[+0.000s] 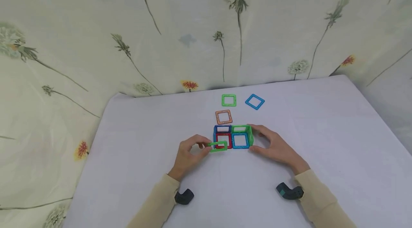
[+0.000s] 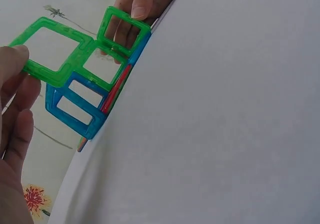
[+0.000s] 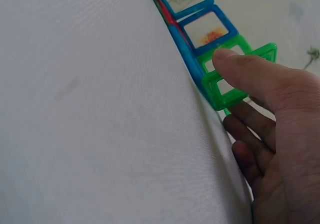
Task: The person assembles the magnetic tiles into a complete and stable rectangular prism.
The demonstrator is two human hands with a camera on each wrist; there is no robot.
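My left hand (image 1: 190, 154) pinches a green square magnetic tile (image 1: 226, 145) between thumb and fingers. The tile is tilted and overlaps the front of a small open tile box in the head view. The box has a red base tile (image 1: 230, 140) and a light blue base tile (image 1: 240, 146) side by side. Upright behind them stand a dark blue tile (image 1: 223, 126) and a green tile (image 1: 239, 126). A blue tile (image 1: 214, 135) walls the left end. My right hand (image 1: 275, 145) grips the green end tile (image 1: 251, 135), thumb at its front and fingers at its back.
Behind the box, an orange tile (image 1: 216, 117), a green tile (image 1: 229, 105) and a blue tile (image 1: 255, 95) lie flat on the white tablecloth (image 1: 145, 131). A flower-printed cloth (image 1: 193, 42) hangs behind the table. Dark devices (image 1: 184, 197) sit at both wrists.
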